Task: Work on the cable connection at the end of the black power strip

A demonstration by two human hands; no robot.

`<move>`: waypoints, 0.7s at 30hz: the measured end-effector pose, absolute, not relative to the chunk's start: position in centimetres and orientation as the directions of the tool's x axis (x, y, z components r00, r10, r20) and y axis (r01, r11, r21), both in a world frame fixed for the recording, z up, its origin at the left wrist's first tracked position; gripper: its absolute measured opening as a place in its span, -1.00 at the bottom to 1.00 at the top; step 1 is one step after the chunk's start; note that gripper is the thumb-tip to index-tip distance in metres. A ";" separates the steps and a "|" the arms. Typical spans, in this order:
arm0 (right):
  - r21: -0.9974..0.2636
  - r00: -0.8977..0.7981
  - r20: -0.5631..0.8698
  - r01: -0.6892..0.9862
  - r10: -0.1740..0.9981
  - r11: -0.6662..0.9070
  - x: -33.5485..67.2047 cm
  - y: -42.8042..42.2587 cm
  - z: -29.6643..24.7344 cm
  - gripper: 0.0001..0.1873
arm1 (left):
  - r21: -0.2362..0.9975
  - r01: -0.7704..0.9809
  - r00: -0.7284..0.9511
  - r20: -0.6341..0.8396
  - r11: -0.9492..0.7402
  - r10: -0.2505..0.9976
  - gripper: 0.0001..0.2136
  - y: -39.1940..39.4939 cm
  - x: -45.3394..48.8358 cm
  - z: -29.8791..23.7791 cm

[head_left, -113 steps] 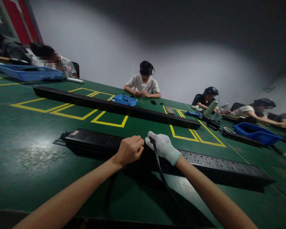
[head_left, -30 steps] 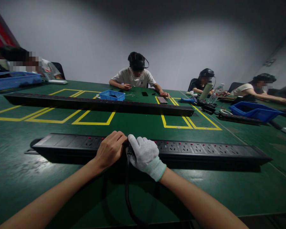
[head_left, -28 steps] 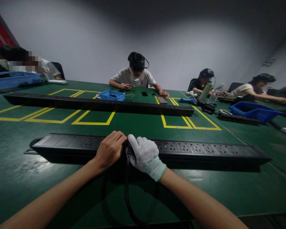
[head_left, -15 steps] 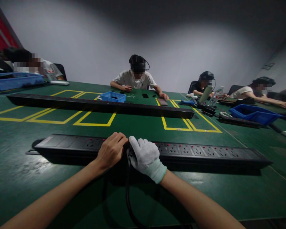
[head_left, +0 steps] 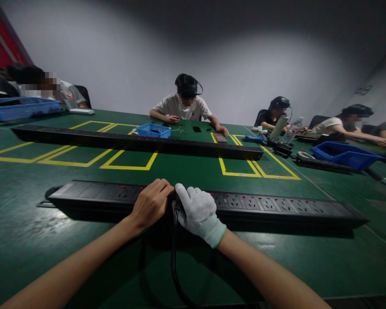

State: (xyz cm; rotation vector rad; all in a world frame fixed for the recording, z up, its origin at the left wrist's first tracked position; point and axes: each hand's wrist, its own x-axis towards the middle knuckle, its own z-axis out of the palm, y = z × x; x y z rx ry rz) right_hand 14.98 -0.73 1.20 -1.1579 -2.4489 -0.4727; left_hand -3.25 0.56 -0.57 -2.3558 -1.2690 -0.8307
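Observation:
A long black power strip [head_left: 276, 206] with several sockets and red lights lies across the green table [head_left: 193, 171] in front of me. My bare left hand [head_left: 152, 204] rests on its middle with fingers curled over the top edge. Right beside it, my right hand [head_left: 197, 209] in a white glove is closed on a black tool [head_left: 176, 205] pressed to the strip. A black cable [head_left: 173, 262] hangs from that tool down toward me. What my left fingers hold is hidden.
A second long black strip [head_left: 135, 143] lies farther back across yellow floor-tape boxes [head_left: 128, 166]. Blue bins sit at centre back [head_left: 153, 130], far left [head_left: 19, 107] and right [head_left: 344, 155]. Several people sit at the far side working, with tools and bottles at the right.
Since 3.8 s ago the view levelled and both hands shifted left along the strip. Over the last second the hands stay in place; only the camera drifts slightly.

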 end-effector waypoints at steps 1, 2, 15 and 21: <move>0.134 -0.583 0.479 0.788 0.656 0.601 15.0 -0.7 1.2 -0.45 | -0.019 0.838 0.430 0.637 -0.545 0.640 -0.80 0.6 -3.2 -0.6; 0.135 -0.582 0.481 0.788 0.656 0.600 15.0 -0.7 1.2 -0.45 | -0.018 0.838 0.429 0.639 -0.545 0.639 -0.80 0.6 -3.2 -0.6; 0.130 -0.580 0.490 0.787 0.651 0.603 14.9 -0.7 1.0 -0.45 | -0.004 0.837 0.420 0.646 -0.548 0.637 -0.81 0.5 -3.2 -0.6; 0.140 -0.580 0.493 0.788 0.648 0.599 14.9 -0.7 1.1 -0.47 | 0.002 0.838 0.412 0.655 -0.546 0.634 -0.81 0.5 -3.1 -0.5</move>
